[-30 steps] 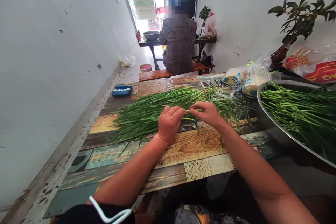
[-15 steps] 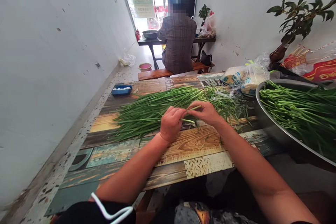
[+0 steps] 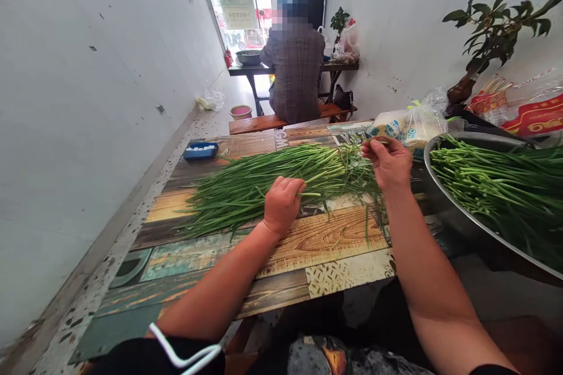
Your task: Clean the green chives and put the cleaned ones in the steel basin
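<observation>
A broad pile of garlic chives (image 3: pixel 250 181) lies across the table, its pale stem ends to the right. My left hand (image 3: pixel 284 202) is closed around a few chives at the pile's near side, and a pale stem end sticks out to the right of the fist. Raised above the trimmings (image 3: pixel 358 167), my right hand (image 3: pixel 391 165) pinches with thumb and fingers. A thin greenish-brown bit shows at its fingertips, too small to name for sure. To the right, a large metal basin (image 3: pixel 461 211) holds more chives, stems facing left.
Bagged goods (image 3: pixel 413 126) and red packaging (image 3: pixel 536 111) stand at the back right beside a potted plant (image 3: pixel 470 70). A small blue box (image 3: pixel 201 151) is at the far left corner. Beyond the table, a person (image 3: pixel 295 70) sits on a bench (image 3: pixel 255 124), facing away.
My right hand has left the left hand's stems and moved right and up, over the trimmings, still pinched. My left hand keeps its hold on the chives in nearly the same place.
</observation>
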Demonstrator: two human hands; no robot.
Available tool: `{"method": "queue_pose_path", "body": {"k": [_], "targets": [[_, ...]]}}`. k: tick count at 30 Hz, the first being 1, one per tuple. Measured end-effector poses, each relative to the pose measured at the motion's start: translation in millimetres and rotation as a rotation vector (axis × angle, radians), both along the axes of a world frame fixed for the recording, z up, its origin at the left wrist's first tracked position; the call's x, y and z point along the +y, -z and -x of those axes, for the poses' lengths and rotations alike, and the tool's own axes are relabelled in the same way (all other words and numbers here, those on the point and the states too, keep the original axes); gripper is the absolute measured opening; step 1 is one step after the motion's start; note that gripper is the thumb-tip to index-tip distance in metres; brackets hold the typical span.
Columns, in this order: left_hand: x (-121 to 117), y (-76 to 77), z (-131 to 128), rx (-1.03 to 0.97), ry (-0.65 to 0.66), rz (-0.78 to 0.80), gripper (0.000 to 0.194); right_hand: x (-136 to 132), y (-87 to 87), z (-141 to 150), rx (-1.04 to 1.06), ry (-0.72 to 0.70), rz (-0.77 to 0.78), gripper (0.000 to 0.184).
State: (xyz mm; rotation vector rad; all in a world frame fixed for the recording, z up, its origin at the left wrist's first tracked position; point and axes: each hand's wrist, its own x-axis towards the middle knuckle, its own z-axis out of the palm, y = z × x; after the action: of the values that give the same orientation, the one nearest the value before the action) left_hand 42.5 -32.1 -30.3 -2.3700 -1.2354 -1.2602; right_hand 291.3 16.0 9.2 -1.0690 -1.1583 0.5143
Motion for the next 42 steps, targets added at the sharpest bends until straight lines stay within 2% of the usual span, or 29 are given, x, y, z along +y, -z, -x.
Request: {"method": "queue_pose_path", "body": {"k": [2,5,7,9,12,13,16,18,20,23,26,30,33,39,42], "targets": [[-0.2,0.0,-0.5,0.012,-0.012,0.022,0.016,6.1,5.5,-17.1,-0.182,0.186,0.101,0.025],[-0.9,-1.0,-1.0,0.025,-0.028,0.027,0.017,5.1,10.0,-27.9,-0.636,0.394,0.284,0.023],[-0.8,-1.6,-0.7,0.042,-0.028,0.019,0.018,-0.5,8.1,-20.6,-0.795,0.476,0.253,0.02],[0.0,-1.7,-0.1,0.06,-0.017,0.009,0.018,-7.6,4.5,-3.4,-0.848,0.37,0.107,0.023],[1.5,-1.2,0.9,0.076,0.009,0.002,0.02,-16.4,5.2,28.7,-0.974,-0.08,-0.119,0.03],[1.9,-1.1,1.2,0.079,0.017,0.004,0.021,-18.1,8.0,37.8,-1.035,-0.176,-0.161,0.032],[2.7,-0.6,1.7,0.086,0.038,0.01,0.022,-17.9,20.6,53.7,-1.112,-0.265,-0.2,0.025],[3.0,-0.5,1.8,0.084,0.058,0.013,0.022,-14.9,27.3,55.5,-1.054,-0.32,-0.171,0.019],[3.3,-0.8,1.8,0.06,0.08,0.016,0.021,-12.5,29.1,54.2,-0.938,-0.44,-0.111,0.02],[2.9,-2.3,1.6,0.001,0.096,0.002,0.019,-14.6,23.2,54.6,-0.69,-0.634,0.001,0.026],[1.6,-4.5,1.1,-0.02,0.087,-0.034,0.016,-23.6,14.2,62.3,-0.418,-0.698,0.15,0.031],[0.1,-6.3,0.6,-0.009,0.069,-0.074,0.015,-32.4,11.9,73.9,-0.112,-0.669,0.351,0.035],[-0.1,-6.0,0.8,-0.001,0.065,-0.066,0.016,-27.2,17.4,71.2,0.052,-0.625,0.392,0.037],[-0.2,-5.0,0.8,0.0,0.044,-0.07,0.015,-9.5,18.8,46.6,0.141,-0.383,0.363,0.036],[-0.8,-5.1,0.5,0.001,0.043,-0.062,0.016,-9.5,13.8,42.9,0.182,-0.367,0.384,0.04]]}}
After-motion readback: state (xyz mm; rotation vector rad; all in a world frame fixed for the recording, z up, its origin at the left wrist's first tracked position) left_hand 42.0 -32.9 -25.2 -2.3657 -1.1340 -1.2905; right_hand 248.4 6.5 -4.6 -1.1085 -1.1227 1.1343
